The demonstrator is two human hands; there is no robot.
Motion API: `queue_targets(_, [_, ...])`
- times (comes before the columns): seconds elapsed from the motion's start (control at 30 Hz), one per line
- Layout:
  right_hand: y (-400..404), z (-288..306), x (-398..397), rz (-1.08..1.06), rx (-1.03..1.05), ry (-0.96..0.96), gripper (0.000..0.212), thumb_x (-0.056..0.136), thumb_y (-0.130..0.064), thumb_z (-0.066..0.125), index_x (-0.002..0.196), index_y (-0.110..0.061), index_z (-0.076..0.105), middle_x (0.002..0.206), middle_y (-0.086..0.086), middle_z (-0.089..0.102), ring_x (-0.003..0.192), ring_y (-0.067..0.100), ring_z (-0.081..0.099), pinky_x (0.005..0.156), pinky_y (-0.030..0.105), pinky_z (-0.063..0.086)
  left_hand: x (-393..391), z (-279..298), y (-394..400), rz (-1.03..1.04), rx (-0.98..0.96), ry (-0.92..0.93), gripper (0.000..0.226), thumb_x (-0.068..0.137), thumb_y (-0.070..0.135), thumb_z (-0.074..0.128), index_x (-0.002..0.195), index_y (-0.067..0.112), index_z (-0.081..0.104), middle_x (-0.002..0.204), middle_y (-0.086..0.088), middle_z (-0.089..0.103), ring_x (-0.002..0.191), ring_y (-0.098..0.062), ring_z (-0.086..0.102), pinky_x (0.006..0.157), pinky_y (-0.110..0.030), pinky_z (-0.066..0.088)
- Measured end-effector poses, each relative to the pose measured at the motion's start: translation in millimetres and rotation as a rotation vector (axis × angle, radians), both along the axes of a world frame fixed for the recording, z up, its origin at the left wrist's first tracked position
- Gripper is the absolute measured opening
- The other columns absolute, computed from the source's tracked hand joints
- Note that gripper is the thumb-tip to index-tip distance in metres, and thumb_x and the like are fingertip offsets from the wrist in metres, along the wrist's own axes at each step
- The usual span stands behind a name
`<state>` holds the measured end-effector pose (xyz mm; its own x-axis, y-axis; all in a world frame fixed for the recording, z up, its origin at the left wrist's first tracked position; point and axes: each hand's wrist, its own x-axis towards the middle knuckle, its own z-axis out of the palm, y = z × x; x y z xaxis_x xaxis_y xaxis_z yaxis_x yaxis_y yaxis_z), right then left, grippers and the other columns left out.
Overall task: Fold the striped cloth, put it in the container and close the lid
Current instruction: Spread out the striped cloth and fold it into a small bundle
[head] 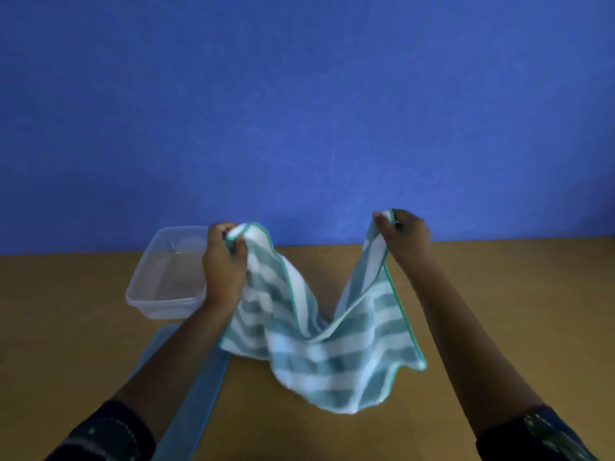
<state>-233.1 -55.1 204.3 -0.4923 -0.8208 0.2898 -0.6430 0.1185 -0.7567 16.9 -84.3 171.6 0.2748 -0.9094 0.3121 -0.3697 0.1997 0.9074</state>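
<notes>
The striped cloth [332,354], green and white with a green hem, hangs above the table with its lower part sagging and blurred. My left hand [223,261] grips one upper corner and my right hand [404,239] pinches the other upper corner, a little higher. The clear plastic container [159,294] stands open on the table to the left, partly behind my left hand. Its blue translucent lid [196,394] lies flat on the table in front of it, under my left forearm.
The brown wooden table [515,311] runs across the view and ends at a blue wall [299,111] behind. My dark sleeves show at the bottom corners.
</notes>
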Motion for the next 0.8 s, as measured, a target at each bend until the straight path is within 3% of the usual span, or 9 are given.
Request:
queue_targets(0.07, [2.5,-7.4,2.7,0.024,-0.058,-0.031,0.031,0.089,-0.029,0.059,0.067,-0.011,0.047,0.068,0.007,0.049,0.067,0.019,0.048,0.056,0.025,0.023,-0.7,-8.6,5.3,-0.115,0.014,-0.023,0.031,0.078,-0.008,0.052,0.106,0.006,0.052,0.103,-0.012,0.060,0.091,-0.025,0.056,0.079,-0.024,0.041])
queue_targets(0.13, [4.4,-6.7,7.0,0.050,-0.055,-0.033,0.031,0.090,-0.026,0.057,0.068,-0.009,0.045,0.063,0.005,0.046,0.064,0.021,0.045,0.054,0.026,0.021,-3.3,-8.1,10.4,-0.204,0.006,-0.037,0.036,0.075,-0.010,0.052,0.103,0.013,0.053,0.099,-0.002,0.058,0.085,-0.013,0.055,0.069,-0.007,0.039])
queue_targets(0.2, [7.5,-3.5,10.5,0.068,-0.004,-0.007,0.032,0.091,-0.024,0.055,0.067,-0.009,0.041,0.062,0.006,0.046,0.064,0.022,0.045,0.054,0.029,0.019,-8.1,-2.2,16.2,-0.304,0.018,-0.040,0.037,0.074,-0.010,0.051,0.101,0.016,0.053,0.093,0.004,0.057,0.075,0.003,0.053,0.065,-0.002,0.038])
queue_targets(0.3, [16.5,3.6,15.7,0.075,-0.142,-0.016,0.041,0.090,-0.026,0.057,0.058,-0.021,0.031,0.053,-0.006,0.038,0.052,0.004,0.041,0.048,0.021,0.029,-10.0,12.0,25.2,-0.498,-0.020,-0.003,0.036,0.072,0.002,0.051,0.099,0.025,0.051,0.087,0.007,0.060,0.065,-0.004,0.053,0.064,-0.015,0.041])
queue_targets(0.4, [18.6,11.6,13.8,0.104,-0.323,-0.140,0.042,0.089,-0.025,0.057,0.059,-0.024,0.029,0.052,-0.010,0.031,0.045,0.000,0.034,0.045,0.012,0.030,-6.5,24.3,30.5,-0.651,-0.084,0.094,0.036,0.075,0.008,0.051,0.099,0.036,0.052,0.082,0.001,0.063,0.063,-0.019,0.052,0.060,-0.022,0.043])
queue_targets(0.5, [8.5,9.0,13.6,0.208,0.102,-0.023,0.029,0.092,-0.020,0.055,0.068,-0.011,0.041,0.061,0.007,0.043,0.060,0.015,0.043,0.057,0.028,0.032,-8.7,27.4,29.0,-0.746,-0.024,0.141,0.027,0.082,0.002,0.056,0.096,0.026,0.055,0.082,0.001,0.062,0.067,-0.002,0.056,0.064,-0.014,0.044])
queue_targets(0.57, [6.9,3.4,19.2,0.256,0.138,0.017,0.025,0.092,-0.020,0.054,0.074,-0.005,0.047,0.067,0.010,0.047,0.065,0.017,0.044,0.060,0.031,0.031,-11.4,23.6,28.8,-0.774,0.018,0.071,0.025,0.085,-0.002,0.057,0.090,0.023,0.059,0.087,0.004,0.066,0.075,0.003,0.060,0.072,-0.016,0.047])
queue_targets(0.7, [19.5,14.7,33.9,0.463,-0.018,-0.216,0.027,0.092,-0.024,0.056,0.070,-0.008,0.054,0.059,-0.008,0.042,0.055,0.002,0.038,0.052,0.020,0.034,-18.4,20.8,34.0,-0.875,0.050,0.075,0.014,0.081,0.008,0.064,0.085,0.021,0.064,0.082,0.014,0.073,0.080,-0.001,0.065,0.075,-0.015,0.050])
queue_targets(0.8, [27.8,21.3,41.9,0.606,-0.006,-0.457,0.023,0.090,-0.027,0.058,0.069,-0.019,0.061,0.060,-0.012,0.051,0.057,0.000,0.046,0.052,0.012,0.040,-24.2,27.2,37.9,-0.934,0.018,0.118,0.015,0.078,0.014,0.065,0.085,0.026,0.065,0.082,0.014,0.072,0.079,-0.001,0.065,0.073,-0.013,0.050])
